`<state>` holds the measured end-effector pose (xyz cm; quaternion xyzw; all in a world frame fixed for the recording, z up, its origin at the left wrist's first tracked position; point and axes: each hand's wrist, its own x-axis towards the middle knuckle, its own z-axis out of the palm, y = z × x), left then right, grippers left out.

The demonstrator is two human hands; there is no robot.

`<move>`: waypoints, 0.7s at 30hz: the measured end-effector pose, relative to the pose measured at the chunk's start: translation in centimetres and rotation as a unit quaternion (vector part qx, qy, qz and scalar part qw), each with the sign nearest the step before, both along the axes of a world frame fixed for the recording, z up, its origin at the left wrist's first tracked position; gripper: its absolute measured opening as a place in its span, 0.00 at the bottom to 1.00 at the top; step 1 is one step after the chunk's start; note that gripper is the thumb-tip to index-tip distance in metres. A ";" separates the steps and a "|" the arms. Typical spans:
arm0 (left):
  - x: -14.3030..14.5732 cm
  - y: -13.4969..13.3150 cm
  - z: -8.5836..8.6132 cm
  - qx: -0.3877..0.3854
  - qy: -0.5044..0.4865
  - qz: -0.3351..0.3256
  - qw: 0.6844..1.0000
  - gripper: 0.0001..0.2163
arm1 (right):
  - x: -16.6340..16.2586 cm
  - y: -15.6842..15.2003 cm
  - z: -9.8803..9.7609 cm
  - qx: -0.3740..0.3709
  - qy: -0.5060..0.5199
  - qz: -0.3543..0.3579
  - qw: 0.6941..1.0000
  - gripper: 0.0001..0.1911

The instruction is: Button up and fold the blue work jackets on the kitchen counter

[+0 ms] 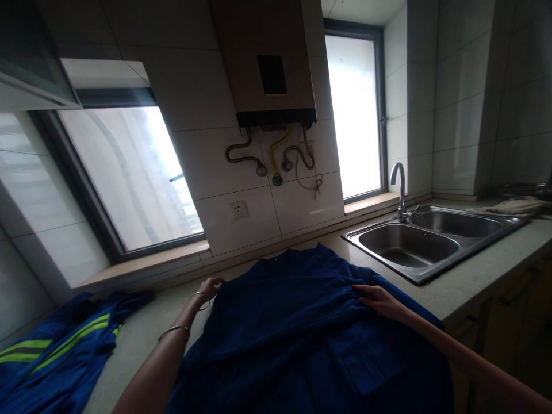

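A dark blue work garment (284, 322) lies spread over the counter in front of me, creased, with a patch pocket on its lower right. At its far left edge, my left hand (211, 286) has its fingers bent onto the cloth; two metal bangles circle that wrist and forearm. On the right side, the thumb and fingers of my right hand (382, 301) pinch the fabric at a gathered section. To the left lies a second blue garment (64, 356) with yellow-green and grey stripes, bunched up and apart from both hands.
A double steel sink (409, 247) with a tall tap (401, 190) is set into the counter (466, 282) at right. Cloths (517, 205) lie beyond it. A water heater (276, 69) with hanging pipes is on the tiled wall, above a socket (238, 210), between two windows.
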<state>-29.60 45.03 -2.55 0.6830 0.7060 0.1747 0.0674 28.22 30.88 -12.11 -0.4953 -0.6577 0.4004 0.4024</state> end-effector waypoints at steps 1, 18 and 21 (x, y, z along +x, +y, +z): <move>-0.2 0.2 -0.2 0.005 -0.002 0.003 1.000 0.08 | 0.0 0.0 0.0 0.000 -0.001 0.000 1.000 0.31; -0.8 3.8 5.1 0.047 0.053 -0.051 0.996 0.05 | 0.2 0.1 -0.3 0.009 -0.005 0.009 1.000 0.30; -0.2 2.9 3.2 0.043 0.152 -0.042 0.987 0.09 | 0.0 0.0 -0.3 0.012 -0.013 0.003 1.000 0.31</move>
